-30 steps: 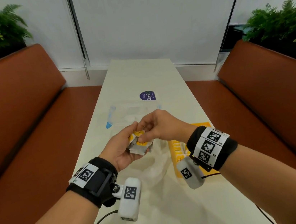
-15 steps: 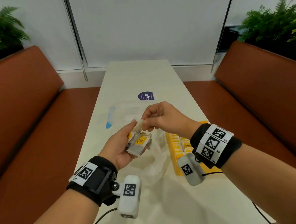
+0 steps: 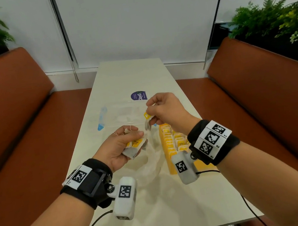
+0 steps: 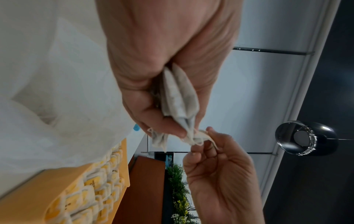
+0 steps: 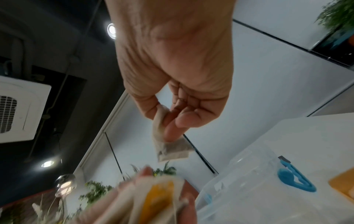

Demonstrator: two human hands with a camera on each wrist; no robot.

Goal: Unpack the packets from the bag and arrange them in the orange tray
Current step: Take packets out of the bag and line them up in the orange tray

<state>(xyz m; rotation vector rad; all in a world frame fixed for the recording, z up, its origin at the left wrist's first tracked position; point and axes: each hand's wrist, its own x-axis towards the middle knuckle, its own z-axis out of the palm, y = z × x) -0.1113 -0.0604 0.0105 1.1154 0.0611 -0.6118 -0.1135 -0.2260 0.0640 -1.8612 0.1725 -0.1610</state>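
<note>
My left hand [image 3: 122, 144] grips a small bunch of grey-white packets with yellow labels [image 3: 135, 146] above the table; in the left wrist view the bunch [image 4: 178, 98] sits between thumb and fingers. My right hand [image 3: 163, 109] pinches a single packet [image 3: 147, 119] lifted up and to the right of the bunch; the right wrist view shows that packet [image 5: 172, 149] hanging from the fingertips. The orange tray [image 3: 167, 159] lies at the right, partly under my right wrist, with rows of packets [image 3: 176, 141] in it. The crumpled clear bag [image 3: 149, 162] lies below my left hand.
A clear plastic box with blue clips [image 3: 118, 115] stands behind the hands, and a round purple sticker [image 3: 138, 96] lies beyond it. The pale table [image 3: 176, 209] runs between two brown benches [image 3: 14, 130]. Cables trail from both wrist cameras.
My right hand has pulled one packet out of the bunch and raised it up and to the right. The left hand keeps hold of the other packets.
</note>
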